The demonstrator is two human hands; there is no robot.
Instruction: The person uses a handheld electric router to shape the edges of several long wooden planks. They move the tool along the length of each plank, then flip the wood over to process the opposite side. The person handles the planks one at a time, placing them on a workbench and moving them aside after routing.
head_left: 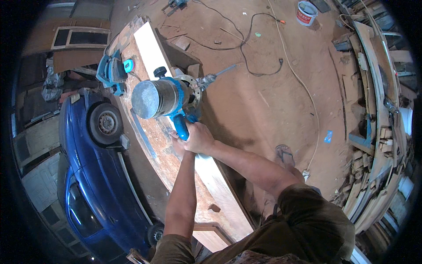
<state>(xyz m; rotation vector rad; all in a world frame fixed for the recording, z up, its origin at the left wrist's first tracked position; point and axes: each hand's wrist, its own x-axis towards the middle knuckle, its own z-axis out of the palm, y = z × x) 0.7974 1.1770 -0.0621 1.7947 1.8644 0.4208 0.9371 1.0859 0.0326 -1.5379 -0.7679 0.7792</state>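
My right hand (198, 140) grips the blue handle of a router (154, 97) with a silver motor housing, black knob and metal base, standing on a long pale board (211, 185). My left hand (178, 143) is tucked beside and partly behind the right one, low by the board; its fingers are mostly hidden. The board lies lengthwise on a worn, chipboard-topped bench (147, 145). A drill-like bit or rod (224, 70) sticks out past the router's right side, over the floor.
A blue power tool (112, 75) and cyan tape measure (129, 65) sit on the bench's left. A blue car (88, 163) stands close left. Wood offcuts (369, 189) line the right. Cords (246, 44) and a white bucket (306, 15) lie on the dirt floor. My sandaled foot (285, 154) shows right.
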